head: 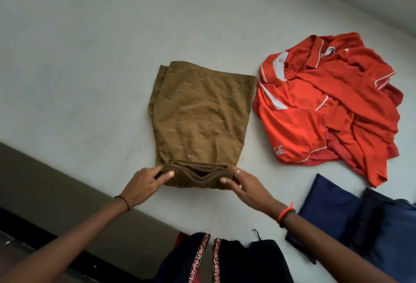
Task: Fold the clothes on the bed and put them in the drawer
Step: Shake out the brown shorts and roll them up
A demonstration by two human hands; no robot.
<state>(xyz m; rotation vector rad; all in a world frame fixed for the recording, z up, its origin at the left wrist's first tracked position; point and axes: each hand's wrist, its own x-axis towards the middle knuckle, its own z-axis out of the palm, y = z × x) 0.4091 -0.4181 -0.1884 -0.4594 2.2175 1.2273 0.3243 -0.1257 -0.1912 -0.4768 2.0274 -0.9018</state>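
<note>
Nearest the lens, btwn the two forearms and closer in than the L hand (144, 183) or R hand (247, 185): dark clothing (254, 260) w/ two strips of red-and-white patterned trim (200, 253). Can't tell if it's worn or lying at the bed edge.

The bed (90, 57) has a pale sheet, fills most of the view and spreads beyond and to both sides of the hands. Its brown side panel (56, 181) runs diagonally under the L hand & forearm.

The red polo shirt (326, 107) is the biggest clothing item. It lies unfolded & rumpled, beyond the R hand and off to its right. It has white piping, white shoulder panels, a collar at the far end and "Cola" lettering on the part nearest the R hand. Its left edge lies just beside the brown printed garment (200, 113).

That brown piece is folded to a rough rectangle, flat on the bed, stretching away from both hands, w/ small pale motifs all over. Its near edge shows several stacked fabric layers btwn the hands.

The navy garment (331, 206) is folded flat, just right of the R wrist; the R forearm passes in front of its near corner. A darker rumpled piece (387, 226) lies over its right part.

L hand: fingers curled, thumb on top, pinching the brown garment's near-left corner. R hand: thumb & fingers grip the near-right corner at the layered edge.

Small stuff: black band (123, 201) on the L wrist, orange thread (286, 214) on the R wrist, ring (238, 172) on an R finger.
</note>
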